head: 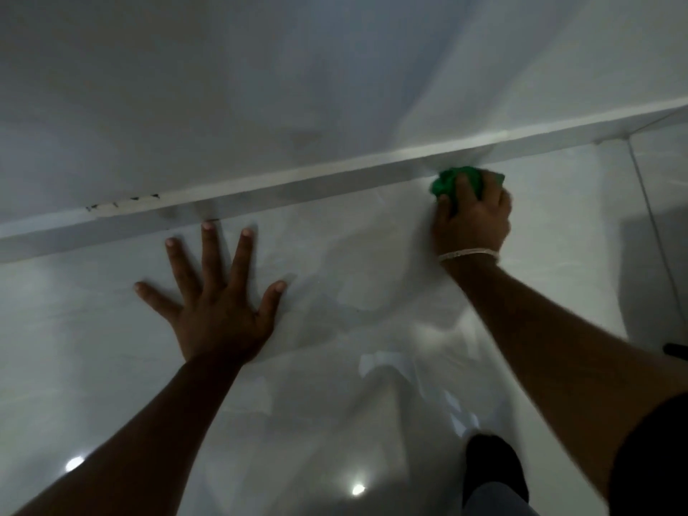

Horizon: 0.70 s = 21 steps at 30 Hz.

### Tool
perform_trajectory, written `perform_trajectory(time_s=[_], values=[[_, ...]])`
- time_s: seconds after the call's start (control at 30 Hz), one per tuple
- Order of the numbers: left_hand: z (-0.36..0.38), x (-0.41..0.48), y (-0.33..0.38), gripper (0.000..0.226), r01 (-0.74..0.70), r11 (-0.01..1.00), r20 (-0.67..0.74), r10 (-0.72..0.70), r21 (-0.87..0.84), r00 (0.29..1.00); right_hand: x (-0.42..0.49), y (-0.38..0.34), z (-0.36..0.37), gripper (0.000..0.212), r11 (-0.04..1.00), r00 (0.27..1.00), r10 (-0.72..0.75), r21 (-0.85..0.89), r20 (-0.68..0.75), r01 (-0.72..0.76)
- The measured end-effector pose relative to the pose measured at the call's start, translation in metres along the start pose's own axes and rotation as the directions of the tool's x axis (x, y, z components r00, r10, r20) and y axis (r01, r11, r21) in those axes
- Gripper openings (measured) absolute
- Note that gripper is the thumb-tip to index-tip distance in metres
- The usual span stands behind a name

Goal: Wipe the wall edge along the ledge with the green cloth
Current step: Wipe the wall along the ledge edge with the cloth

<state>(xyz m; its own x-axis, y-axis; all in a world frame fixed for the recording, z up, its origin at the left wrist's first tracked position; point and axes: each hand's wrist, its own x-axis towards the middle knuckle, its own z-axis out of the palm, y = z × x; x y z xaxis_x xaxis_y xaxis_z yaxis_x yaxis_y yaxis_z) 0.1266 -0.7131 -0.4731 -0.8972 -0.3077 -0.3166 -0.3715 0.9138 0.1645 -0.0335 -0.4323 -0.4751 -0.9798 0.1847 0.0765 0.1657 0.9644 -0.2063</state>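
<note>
Two bare forearms in view, no sleeves reaching wrists. Left hand [217, 310]: no ring, no band, short trimmed nails. Right hand [473, 221]: thin pale braided-looking wristband [468, 254] circling wrist, light silvery or off-white, material unclear. Edge of dark black short sleeve [655, 463] at right upper arm, lower right corner. Dark rounded shape, likely black shoe or foot covering [493, 467], at bottom centre, blurred. Below it, strip of grey-blue trouser fabric [495, 502] at frame bottom.

No readable text, labels or numbers anywhere.
</note>
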Motion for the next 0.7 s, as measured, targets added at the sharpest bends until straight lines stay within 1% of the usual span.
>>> perform_trajectory(time_s=[0.03, 0.07, 0.1, 0.13, 0.2, 0.27, 0.3, 0.37, 0.4, 0.43, 0.47, 0.5, 0.57, 0.63, 0.7], values=[[0.001, -0.001, 0.0, 0.082, 0.003, 1.0, 0.0, -0.003, 0.002, 1.0, -0.006, -0.015, 0.001, 0.05, 0.998, 0.998, 0.063, 0.015, -0.005, -0.063], [0.001, -0.001, 0.0, 0.082, 0.006, 1.0, -0.004, -0.006, 0.005, 1.0, -0.017, -0.031, 0.003, 0.051, 0.997, 0.998, 0.059, 0.041, 0.002, -0.059], [0.001, -0.001, 0.001, 0.082, 0.005, 1.0, -0.007, -0.005, 0.006, 1.0, -0.031, -0.048, 0.006, 0.051, 0.997, 1.0, -0.009, 0.072, 0.005, 0.008], [0.001, -0.001, 0.001, 0.082, 0.001, 1.0, -0.006, -0.001, 0.009, 1.0, -0.048, -0.065, 0.011, 0.05, 0.989, 0.994, -0.112, 0.096, 0.0, 0.111], [0.002, 0.0, 0.001, 0.083, -0.002, 1.0, 0.001, 0.002, 0.02, 1.0, -0.081, -0.094, 0.018, 0.048, 0.953, 0.958, -0.285, 0.115, 0.016, 0.281], [0.001, 0.0, 0.001, 0.085, 0.011, 0.999, 0.004, -0.012, 0.032, 1.0, -0.092, -0.11, 0.018, 0.047, 0.927, 0.933, -0.355, 0.151, 0.059, 0.343], [0.0, -0.001, 0.001, 0.085, 0.017, 0.999, 0.006, -0.017, 0.032, 1.0, -0.088, -0.108, 0.017, 0.046, 0.907, 0.911, -0.403, 0.166, 0.085, 0.386], [-0.001, 0.0, 0.001, 0.084, 0.013, 1.0, 0.013, -0.014, 0.026, 1.0, -0.074, -0.085, 0.014, 0.044, 0.839, 0.83, -0.54, 0.16, 0.139, 0.52], [-0.002, 0.0, 0.001, 0.084, 0.01, 1.0, 0.021, -0.01, 0.022, 1.0, -0.063, -0.068, 0.013, 0.043, 0.805, 0.794, -0.592, 0.151, 0.138, 0.574], [-0.002, 0.0, 0.001, 0.083, 0.011, 1.0, 0.025, -0.011, 0.017, 1.0, -0.05, -0.051, 0.012, 0.041, 0.795, 0.789, -0.605, 0.136, 0.108, 0.591], [-0.002, 0.0, 0.001, 0.083, 0.014, 1.0, 0.024, -0.014, 0.015, 1.0, -0.036, -0.033, 0.011, 0.038, 0.813, 0.814, -0.578, 0.123, 0.057, 0.569], [-0.001, -0.001, 0.001, 0.083, 0.016, 1.0, 0.018, -0.017, 0.013, 1.0, -0.022, -0.016, 0.009, 0.036, 0.85, 0.854, -0.52, 0.112, 0.02, 0.515], [-0.001, -0.001, 0.001, 0.082, 0.004, 1.0, 0.008, -0.005, 0.007, 1.0, -0.002, 0.015, 0.0, 0.037, 0.933, 0.934, -0.357, 0.063, 0.033, 0.355], [0.0, 0.0, 0.0, 0.082, 0.005, 1.0, -0.003, -0.005, -0.005, 1.0, 0.004, 0.024, -0.003, 0.044, 0.978, 0.977, -0.208, 0.027, 0.052, 0.207], [0.0, -0.002, 0.001, 0.082, 0.009, 1.0, -0.004, -0.009, -0.008, 1.0, -0.003, 0.004, 0.003, 0.048, 0.997, 0.997, -0.068, 0.034, 0.03, 0.067]])
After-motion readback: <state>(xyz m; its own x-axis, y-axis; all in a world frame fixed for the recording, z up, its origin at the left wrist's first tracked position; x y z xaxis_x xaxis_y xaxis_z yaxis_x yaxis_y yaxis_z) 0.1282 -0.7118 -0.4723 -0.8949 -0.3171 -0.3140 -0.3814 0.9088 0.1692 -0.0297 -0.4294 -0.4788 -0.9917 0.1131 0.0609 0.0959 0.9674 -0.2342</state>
